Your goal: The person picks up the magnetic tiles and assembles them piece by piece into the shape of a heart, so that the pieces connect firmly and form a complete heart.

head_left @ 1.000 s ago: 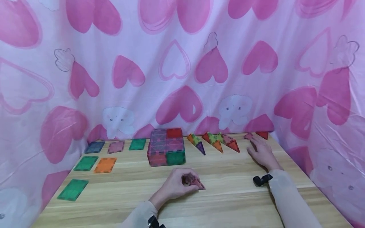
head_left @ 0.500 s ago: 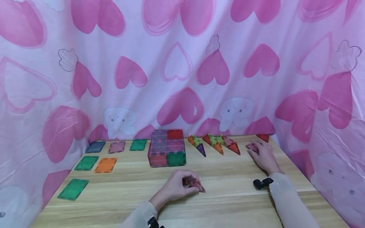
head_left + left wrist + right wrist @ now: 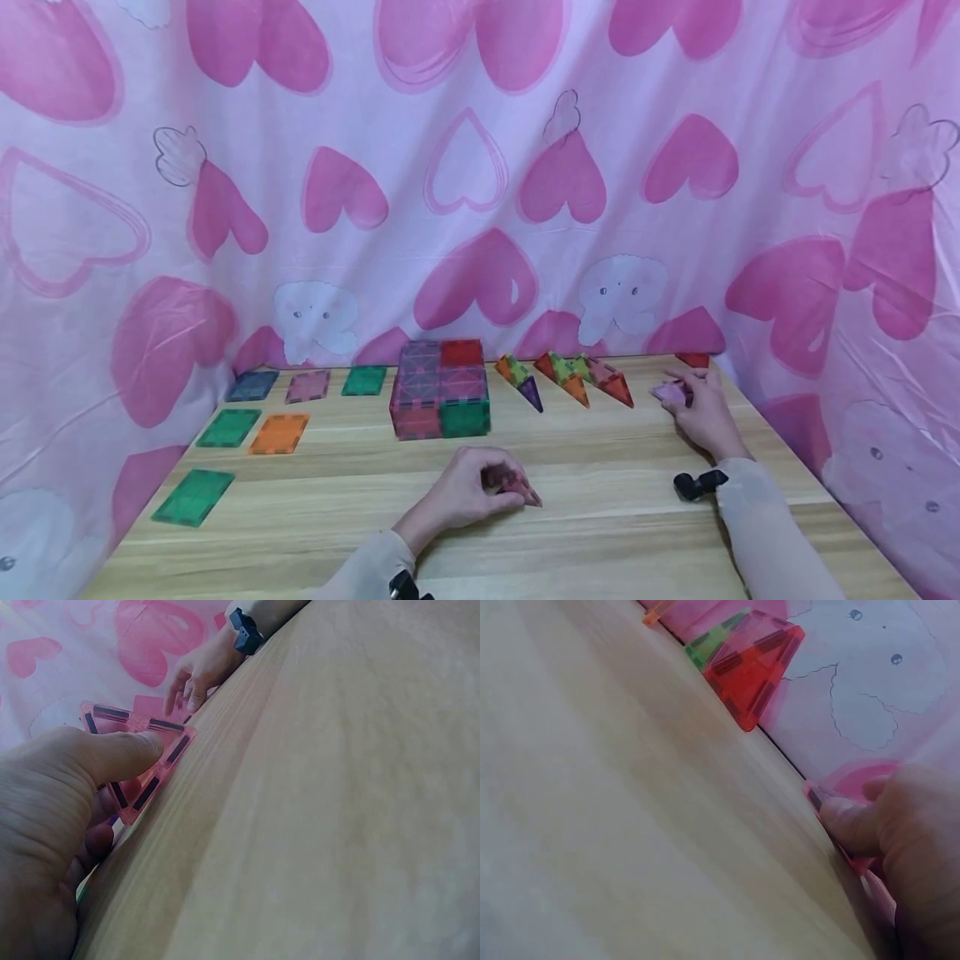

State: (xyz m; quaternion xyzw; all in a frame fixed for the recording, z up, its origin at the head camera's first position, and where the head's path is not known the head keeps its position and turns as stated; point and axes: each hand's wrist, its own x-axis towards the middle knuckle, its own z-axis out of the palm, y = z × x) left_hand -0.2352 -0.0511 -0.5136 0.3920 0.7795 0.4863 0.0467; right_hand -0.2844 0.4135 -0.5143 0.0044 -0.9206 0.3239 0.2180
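Note:
My left hand [image 3: 467, 487] pinches a pink triangular magnetic tile [image 3: 177, 750] just over the table's middle front. In the left wrist view the thumb lies across the tile, whose edges carry dark magnet strips. At the back right, my right hand [image 3: 708, 418] holds a pink magnetic tile [image 3: 669, 392] between thumb and fingers, tilted at the table surface. The right wrist view shows the thumb on its edge [image 3: 815, 796]; the fingers hide most of it, so its full shape cannot be told. A red triangular tile [image 3: 692, 360] lies just beyond the right hand.
A box of joined magnetic tiles [image 3: 439, 392] stands back centre. Right of it lie several joined triangular tiles [image 3: 566, 382]. Square tiles are spread at left, including a green tile [image 3: 192, 497] and an orange tile [image 3: 278, 434]. A heart-patterned curtain [image 3: 472, 167] borders the wooden table [image 3: 600, 533].
The right hand has drawn the pink tile slightly toward me and tipped it up, its fingers now more closed round it. The left hand keeps its tile almost still.

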